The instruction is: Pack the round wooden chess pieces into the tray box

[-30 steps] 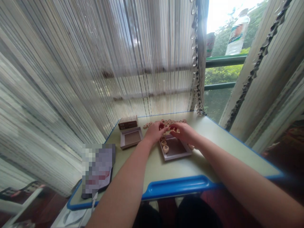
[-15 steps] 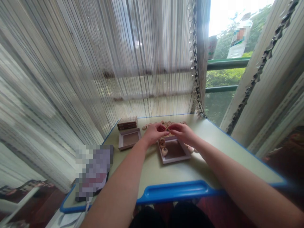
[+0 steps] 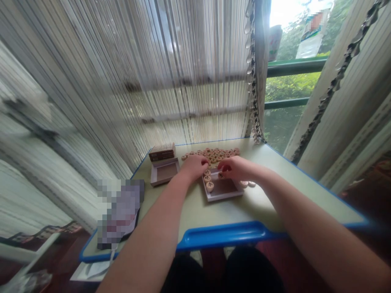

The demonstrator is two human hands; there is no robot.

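Note:
My right hand (image 3: 235,167) pinches a round wooden Chinese chess piece (image 3: 221,175) with a dark character, over the far part of a shallow open box (image 3: 226,198). Along the box's left side lies a column of three pieces, the nearest being a chess piece (image 3: 209,186). My left hand (image 3: 195,166) is at the box's far left corner, its fingers curled together beside loose pieces; whatever is between its fingertips is hidden. Behind both hands spreads a pile of chess pieces (image 3: 216,154).
A second shallow box part (image 3: 155,178) lies left, with a closed printed box (image 3: 161,152) behind it. Two pieces (image 3: 248,184) rest right of the open box. A blurred-out flat object (image 3: 122,215) lies at the table's left edge. The blue table rim (image 3: 226,236) has a groove in front.
My hands have moved apart. The right one has brought a chess piece over the box, while the left has shifted slightly left. The camera view has tilted downward.

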